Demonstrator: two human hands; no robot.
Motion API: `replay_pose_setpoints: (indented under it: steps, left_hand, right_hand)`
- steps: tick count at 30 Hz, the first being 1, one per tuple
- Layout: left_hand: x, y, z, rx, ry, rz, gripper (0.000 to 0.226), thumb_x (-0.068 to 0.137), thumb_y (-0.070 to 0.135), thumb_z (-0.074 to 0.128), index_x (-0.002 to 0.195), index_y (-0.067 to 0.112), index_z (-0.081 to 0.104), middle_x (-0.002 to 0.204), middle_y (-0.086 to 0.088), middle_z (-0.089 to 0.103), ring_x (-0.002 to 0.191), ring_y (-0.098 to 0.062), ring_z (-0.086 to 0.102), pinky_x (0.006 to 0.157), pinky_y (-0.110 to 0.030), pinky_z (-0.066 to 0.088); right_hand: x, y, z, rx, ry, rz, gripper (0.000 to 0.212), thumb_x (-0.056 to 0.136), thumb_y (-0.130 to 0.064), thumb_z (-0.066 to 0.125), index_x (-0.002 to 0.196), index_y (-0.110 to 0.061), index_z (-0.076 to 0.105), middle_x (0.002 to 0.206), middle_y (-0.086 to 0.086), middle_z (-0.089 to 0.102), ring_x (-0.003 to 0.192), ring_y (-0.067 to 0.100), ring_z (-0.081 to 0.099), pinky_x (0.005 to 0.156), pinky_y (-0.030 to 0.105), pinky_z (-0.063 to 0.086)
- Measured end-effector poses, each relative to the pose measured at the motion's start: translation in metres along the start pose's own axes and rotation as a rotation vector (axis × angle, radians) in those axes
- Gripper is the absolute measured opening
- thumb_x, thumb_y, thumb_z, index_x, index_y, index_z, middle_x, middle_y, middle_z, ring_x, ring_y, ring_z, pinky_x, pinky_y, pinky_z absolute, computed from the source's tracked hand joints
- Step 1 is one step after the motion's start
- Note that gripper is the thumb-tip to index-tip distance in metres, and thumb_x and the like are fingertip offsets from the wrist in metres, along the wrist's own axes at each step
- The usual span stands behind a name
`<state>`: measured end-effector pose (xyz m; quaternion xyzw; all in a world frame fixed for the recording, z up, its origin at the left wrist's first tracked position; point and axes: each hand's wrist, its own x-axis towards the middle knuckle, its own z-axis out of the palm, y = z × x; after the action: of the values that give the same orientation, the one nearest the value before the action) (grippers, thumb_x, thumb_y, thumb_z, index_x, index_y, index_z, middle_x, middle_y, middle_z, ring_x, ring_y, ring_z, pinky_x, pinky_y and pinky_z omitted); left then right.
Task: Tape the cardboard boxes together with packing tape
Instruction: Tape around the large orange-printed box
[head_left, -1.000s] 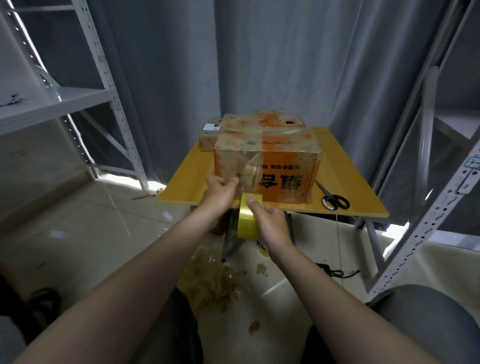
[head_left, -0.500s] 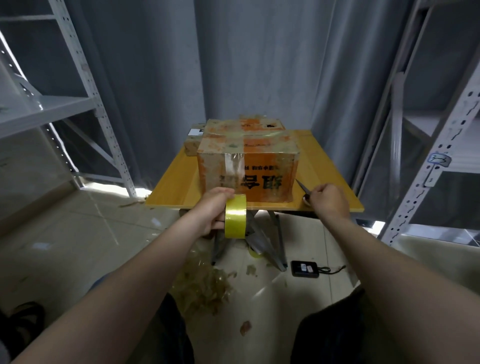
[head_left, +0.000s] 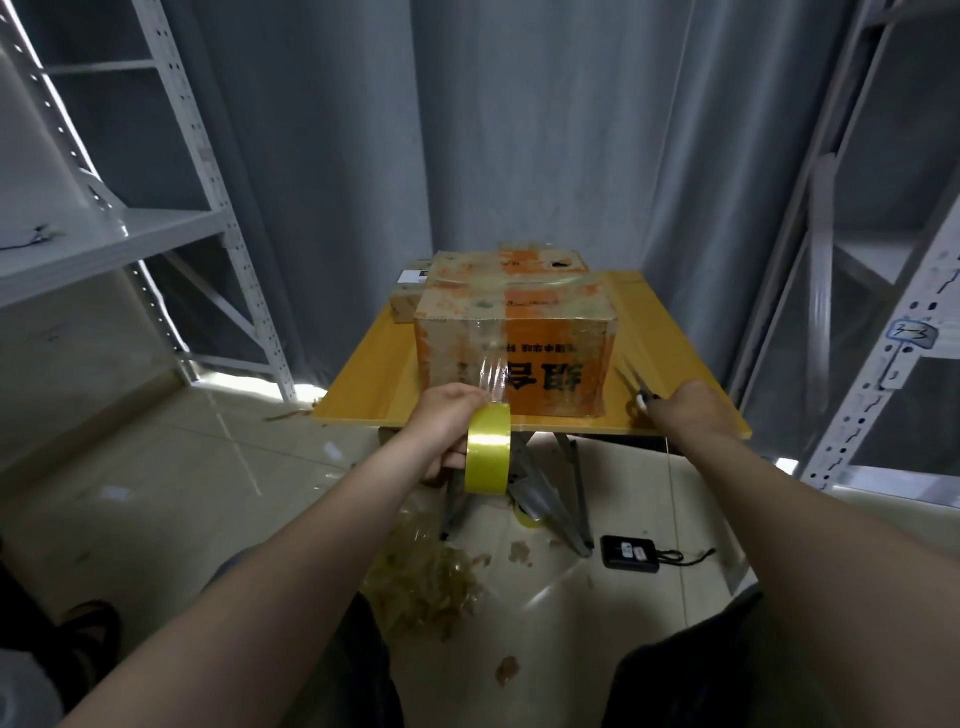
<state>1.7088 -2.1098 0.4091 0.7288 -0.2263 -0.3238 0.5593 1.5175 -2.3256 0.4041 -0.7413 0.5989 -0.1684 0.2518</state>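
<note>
Two orange-printed cardboard boxes stand together on a small yellow table (head_left: 363, 384), the front box (head_left: 519, 353) close to me and the rear box (head_left: 519, 260) right behind it, with clear tape across their tops. My left hand (head_left: 447, 431) grips a yellow roll of packing tape (head_left: 487, 449) just below the table's front edge. A clear strip runs from the roll up onto the front box's face. My right hand (head_left: 680, 410) grips the scissors (head_left: 636, 389) on the table right of the box, blades pointing away.
A smaller brown box (head_left: 408, 301) sits at the table's back left. Grey metal shelving stands on both sides, grey curtains behind. On the floor lie crumpled tape scraps (head_left: 426, 577), a second tape roll (head_left: 530, 519) and a black device (head_left: 629, 553) with a cord.
My right hand left the tape roll and went right to the scissors, gripping them. My left hand took over the roll and holds it with the strip stretched to the box.
</note>
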Motion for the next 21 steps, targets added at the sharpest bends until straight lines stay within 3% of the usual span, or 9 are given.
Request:
replay_pose_setpoints:
  steps: [2,4,6,8,10,13,16,18,21]
  left_hand:
    - [0.000,0.000,0.001,-0.005,0.012,0.007,0.012,0.101,0.031,0.065,0.108,0.021,0.070,0.086,-0.003,0.071,0.067,-0.019,0.069,0.048,-0.028,0.055]
    - [-0.001,0.000,0.002,-0.019,0.026,-0.001,0.012,0.101,0.029,0.065,0.109,0.022,0.071,0.091,-0.004,0.071,0.073,-0.021,0.069,0.048,-0.026,0.054]
    - [-0.001,0.000,0.003,-0.040,0.034,-0.015,0.014,0.102,0.028,0.064,0.112,0.022,0.071,0.090,-0.004,0.071,0.072,-0.021,0.069,0.047,-0.026,0.053]
    - [-0.001,-0.002,0.003,-0.057,0.046,-0.014,0.012,0.102,0.029,0.064,0.110,0.023,0.071,0.086,-0.004,0.072,0.066,-0.020,0.070,0.046,-0.026,0.053]
    - [-0.001,-0.004,0.002,-0.080,0.055,-0.003,0.009,0.102,0.030,0.065,0.105,0.024,0.072,0.080,-0.003,0.073,0.058,-0.017,0.071,0.045,-0.026,0.052]
    - [0.000,-0.004,-0.001,-0.081,0.065,0.007,0.012,0.099,0.032,0.069,0.103,0.023,0.075,0.079,-0.002,0.074,0.060,-0.017,0.071,0.046,-0.027,0.053]
    - [0.001,-0.003,-0.001,-0.075,0.068,0.004,0.015,0.098,0.035,0.069,0.095,0.023,0.077,0.063,0.005,0.072,0.049,-0.012,0.068,0.043,-0.026,0.051]
    - [0.001,-0.003,-0.002,-0.071,0.078,0.001,0.017,0.098,0.036,0.068,0.093,0.023,0.078,0.060,0.007,0.070,0.048,-0.012,0.066,0.044,-0.026,0.050]
    - [0.003,-0.004,-0.003,-0.084,0.082,0.003,0.018,0.098,0.036,0.068,0.091,0.023,0.078,0.061,0.006,0.069,0.049,-0.011,0.064,0.046,-0.025,0.049]
  right_hand:
    - [0.002,-0.004,0.003,0.340,0.047,-0.005,0.042,0.101,-0.033,0.062,0.068,-0.007,0.057,0.080,0.015,0.062,0.073,0.033,0.057,0.064,0.036,0.043]
    - [-0.001,-0.012,0.003,0.763,0.070,-0.060,0.028,0.104,-0.024,0.054,0.086,-0.009,0.069,0.088,0.005,0.074,0.057,0.028,0.062,0.059,0.032,0.053]
    - [-0.010,-0.019,0.001,1.065,0.070,-0.191,0.015,0.103,-0.023,0.060,0.107,-0.011,0.069,0.091,0.000,0.078,0.043,0.019,0.061,0.049,0.028,0.056]
    - [-0.018,-0.024,0.001,1.206,0.025,-0.342,0.013,0.096,-0.022,0.071,0.107,-0.016,0.067,0.087,0.004,0.076,0.042,0.021,0.061,0.045,0.033,0.057]
    - [-0.024,-0.026,0.002,1.155,-0.100,-0.460,0.017,0.088,-0.020,0.078,0.102,-0.020,0.067,0.093,0.006,0.077,0.051,0.025,0.068,0.044,0.035,0.058]
    - [-0.032,-0.031,0.001,0.916,-0.449,-0.562,0.032,0.082,-0.021,0.085,0.107,-0.017,0.065,0.097,0.000,0.077,0.085,0.026,0.076,0.051,0.039,0.063]
    - [-0.037,-0.039,-0.006,0.729,-0.697,-0.501,0.059,0.069,-0.033,0.096,0.113,-0.017,0.061,0.086,-0.012,0.068,0.078,0.011,0.072,0.059,0.043,0.065]
    - [-0.037,-0.045,-0.016,0.647,-0.807,-0.452,0.070,0.063,-0.038,0.098,0.117,-0.016,0.059,0.091,-0.006,0.063,0.075,0.010,0.068,0.060,0.042,0.064]
    - [-0.039,-0.052,-0.031,0.372,-0.842,-0.441,0.064,0.072,-0.031,0.096,0.119,-0.013,0.057,0.104,0.003,0.057,0.083,0.018,0.066,0.066,0.042,0.065]
